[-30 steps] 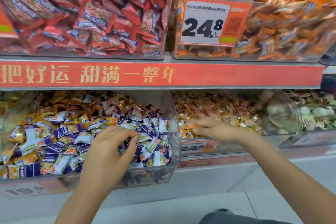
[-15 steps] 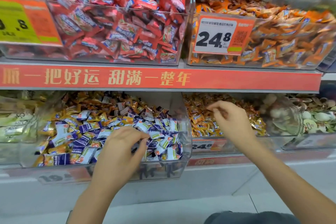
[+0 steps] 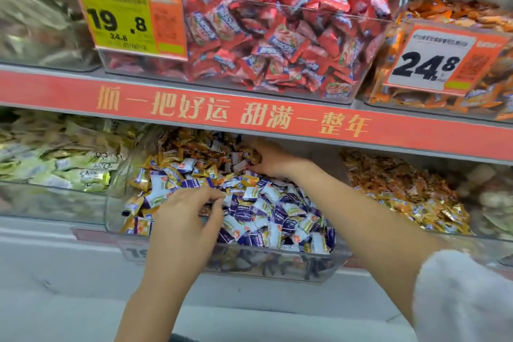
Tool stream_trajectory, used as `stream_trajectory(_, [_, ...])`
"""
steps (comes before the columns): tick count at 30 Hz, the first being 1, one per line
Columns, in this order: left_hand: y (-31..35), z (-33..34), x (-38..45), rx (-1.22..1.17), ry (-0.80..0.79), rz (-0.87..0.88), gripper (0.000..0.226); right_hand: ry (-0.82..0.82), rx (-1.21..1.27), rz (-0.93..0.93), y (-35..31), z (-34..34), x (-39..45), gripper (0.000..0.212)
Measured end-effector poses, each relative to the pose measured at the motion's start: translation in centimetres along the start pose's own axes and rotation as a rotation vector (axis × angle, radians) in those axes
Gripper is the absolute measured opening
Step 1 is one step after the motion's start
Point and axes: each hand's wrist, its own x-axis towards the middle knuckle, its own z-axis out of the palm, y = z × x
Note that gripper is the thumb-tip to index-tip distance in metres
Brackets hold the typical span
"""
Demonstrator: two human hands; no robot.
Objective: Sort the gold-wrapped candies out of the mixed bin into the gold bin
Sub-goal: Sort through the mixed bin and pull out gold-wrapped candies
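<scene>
Gold-wrapped candies (image 3: 251, 154) in right hand's (image 3: 273, 159) grip; left hand (image 3: 186, 219) loose, both inside one mixed bin (image 3: 277, 266).

Only one view: head-worn, wide-angle, aimed forward and slightly down from close in front of the shelf (image 3: 249, 119). Near enough for both forearms to fill the lower frame. Upper bins cropped at the top edge; edges blurred.

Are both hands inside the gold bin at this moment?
No, both the left hand and the right hand are over the mixed bin, while the gold bin sits untouched to its right.
</scene>
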Motion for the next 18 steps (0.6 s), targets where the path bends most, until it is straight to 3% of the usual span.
stream_trajectory(3, [-0.8,-0.2,0.6,0.018,-0.045,-0.017,0.011,0.060,-0.004,-0.015,0.8,1.6,1.4,0.057])
stream_trajectory(10, [-1.9,-1.0,1.1,0.003,-0.083,-0.041,0.012,0.188,0.321,0.096,0.9,1.5,0.6,0.037])
stream_trajectory(12, [-2.1,-1.4,1.1,-0.010,-0.078,-0.057,0.012,0.165,0.366,0.148,0.8,1.3,0.4,0.040])
stream_trajectory(15, [-2.1,-1.4,1.0,-0.003,-0.092,-0.048,0.012,0.107,0.641,0.231,-0.1,0.4,-0.6,0.045])
stream_trajectory(18, [-2.0,-1.2,1.0,0.002,-0.076,-0.042,0.012,0.052,0.853,0.294,-1.3,-0.7,-2.1,0.028])
